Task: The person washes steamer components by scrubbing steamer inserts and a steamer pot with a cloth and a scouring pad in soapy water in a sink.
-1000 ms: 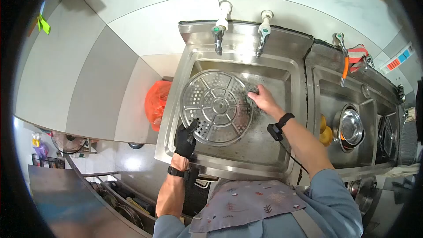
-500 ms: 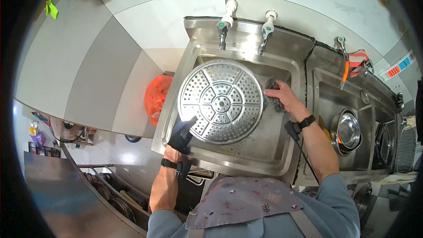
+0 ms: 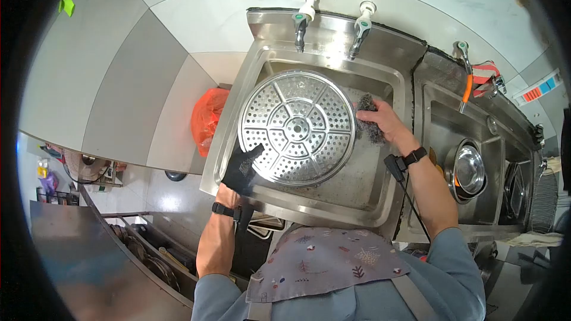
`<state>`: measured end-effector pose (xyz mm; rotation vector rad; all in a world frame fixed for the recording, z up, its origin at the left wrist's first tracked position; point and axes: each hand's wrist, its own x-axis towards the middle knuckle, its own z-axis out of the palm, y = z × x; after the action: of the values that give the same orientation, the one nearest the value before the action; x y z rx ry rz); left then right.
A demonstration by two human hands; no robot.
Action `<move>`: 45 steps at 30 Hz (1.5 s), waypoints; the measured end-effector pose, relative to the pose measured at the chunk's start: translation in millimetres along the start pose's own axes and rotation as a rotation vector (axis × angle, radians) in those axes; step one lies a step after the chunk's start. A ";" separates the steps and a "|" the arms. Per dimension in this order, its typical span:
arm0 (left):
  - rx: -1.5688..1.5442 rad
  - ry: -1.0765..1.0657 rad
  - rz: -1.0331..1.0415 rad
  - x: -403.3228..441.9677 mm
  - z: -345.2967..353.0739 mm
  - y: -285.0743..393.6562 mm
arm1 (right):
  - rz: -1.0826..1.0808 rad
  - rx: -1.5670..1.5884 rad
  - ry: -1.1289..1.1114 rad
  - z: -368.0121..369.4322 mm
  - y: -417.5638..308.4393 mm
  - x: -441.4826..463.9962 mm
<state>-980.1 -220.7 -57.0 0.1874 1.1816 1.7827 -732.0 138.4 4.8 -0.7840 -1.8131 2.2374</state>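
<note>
A round perforated metal steamer plate (image 3: 297,128) sits tilted over the left sink basin (image 3: 357,199). At its lower left rim is my left hand (image 3: 241,169), in a black glove, with the thumb over the top face and the other fingers hidden below. My right hand (image 3: 386,123) is bare and closed around a grey steel wool scrubber (image 3: 370,120). The scrubber is beside the plate's right rim; whether it touches the metal I cannot tell. Both wrists wear black straps.
Two taps (image 3: 300,30) (image 3: 360,30) stick out over the basin from the wall. The right sink holds stacked metal bowls (image 3: 470,172) under a tap with an orange hose (image 3: 467,92). A red plastic bag (image 3: 208,122) hangs left of the sink, above a drawer of pans (image 3: 157,267).
The whole view has shifted slightly, so the sink and plate appear a little higher. The plate looks slightly turned and tilted differently. Both hands keep their holds.
</note>
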 end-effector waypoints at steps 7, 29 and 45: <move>-0.024 -0.048 -0.012 -2.1 -2.4 4.1 | -0.023 -0.033 0.013 4.7 -2.2 0.1; 0.516 0.087 0.046 -7.9 7.2 21.5 | -0.049 -0.179 -0.029 4.3 0.4 2.4; 0.625 -0.116 0.386 -17.4 12.2 42.5 | -0.944 -1.065 0.317 21.0 -0.7 3.2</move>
<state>-990.3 -229.6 -11.4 0.9239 1.6685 1.6308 -745.1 121.8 7.2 -0.2093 -2.3852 0.4970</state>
